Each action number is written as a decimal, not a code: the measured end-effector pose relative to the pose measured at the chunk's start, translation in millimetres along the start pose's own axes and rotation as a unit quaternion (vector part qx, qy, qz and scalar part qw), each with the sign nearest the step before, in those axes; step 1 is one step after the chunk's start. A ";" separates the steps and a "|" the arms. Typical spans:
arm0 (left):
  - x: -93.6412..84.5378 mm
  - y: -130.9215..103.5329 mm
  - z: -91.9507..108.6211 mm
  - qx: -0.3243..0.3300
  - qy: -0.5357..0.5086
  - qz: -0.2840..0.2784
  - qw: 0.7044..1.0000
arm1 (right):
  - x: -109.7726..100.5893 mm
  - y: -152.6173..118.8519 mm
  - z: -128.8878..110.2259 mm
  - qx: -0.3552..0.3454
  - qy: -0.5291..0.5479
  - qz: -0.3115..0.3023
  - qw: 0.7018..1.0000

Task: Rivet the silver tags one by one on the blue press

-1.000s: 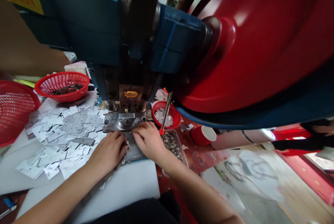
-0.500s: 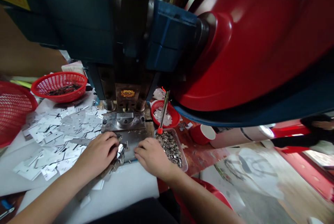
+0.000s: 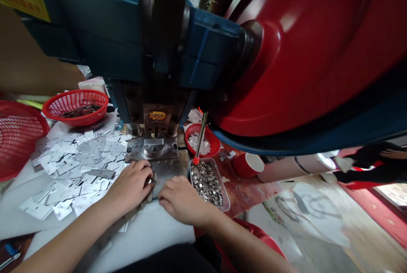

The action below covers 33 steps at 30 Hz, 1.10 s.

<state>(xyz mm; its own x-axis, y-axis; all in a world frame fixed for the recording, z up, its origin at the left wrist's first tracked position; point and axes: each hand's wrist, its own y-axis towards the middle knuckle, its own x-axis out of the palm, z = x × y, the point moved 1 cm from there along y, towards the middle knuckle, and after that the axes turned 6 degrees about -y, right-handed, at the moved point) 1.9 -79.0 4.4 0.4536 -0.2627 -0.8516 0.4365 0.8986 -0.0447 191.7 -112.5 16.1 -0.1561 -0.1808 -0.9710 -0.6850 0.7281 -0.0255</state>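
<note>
My left hand (image 3: 135, 182) curls over a few shiny metal pieces (image 3: 150, 182) at the near left edge of the press bed (image 3: 165, 171); most of them are hidden under its fingers. Across a narrow gap, my right hand (image 3: 184, 199) rests with bent fingers at the bed's right front edge; what its fingertips hold, if anything, is hidden. Behind both hands sits the steel die (image 3: 154, 149), beneath the raised ram of the blue press (image 3: 157, 116). Left of my left hand lies a wide heap of flat metal plates (image 3: 82, 158).
A clear tub (image 3: 206, 182) of small metal scraps stands right of my right hand, with a red-tipped rod (image 3: 200, 139) leaning over it. Red baskets (image 3: 76, 107) stand at left, another (image 3: 206, 137) behind the tub. A big red flywheel (image 3: 302, 52) overhangs the right. A person's arm shows far right.
My left hand has moved slightly right and covers more of the metal pieces. My right hand has come a little left and nearer me. The view has shifted slightly.
</note>
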 end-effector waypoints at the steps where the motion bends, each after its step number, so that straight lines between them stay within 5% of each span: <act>1: 0.4 -0.6 -0.9 -0.002 -0.004 0.004 1.000 | 0.3 -1.1 0.5 0.001 -0.001 -0.001 1.000; 18: 1.5 -5.6 -5.5 0.057 -0.054 0.024 0.997 | 5.1 -13.5 21.0 -0.004 -0.025 0.010 1.000; 24: 3.7 -8.2 -4.8 0.013 -0.089 -0.002 0.996 | -1.8 -19.4 20.1 -0.001 0.038 -0.003 0.999; 29: 3.9 -8.9 -10.1 -0.003 -0.132 0.058 0.990 | 3.3 -10.2 16.0 0.077 0.039 0.022 0.996; 33: -16.2 0.4 -13.5 -0.047 -0.155 0.147 0.976 | 6.0 4.3 16.4 0.134 -0.011 0.052 0.990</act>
<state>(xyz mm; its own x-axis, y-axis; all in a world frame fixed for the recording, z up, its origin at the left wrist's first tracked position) -15.8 -69.7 11.2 0.7684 -0.0701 -0.6362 0.1855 0.9757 0.1166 199.5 -99.7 6.3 -0.1984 -0.0835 -0.9766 -0.4525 0.8917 0.0157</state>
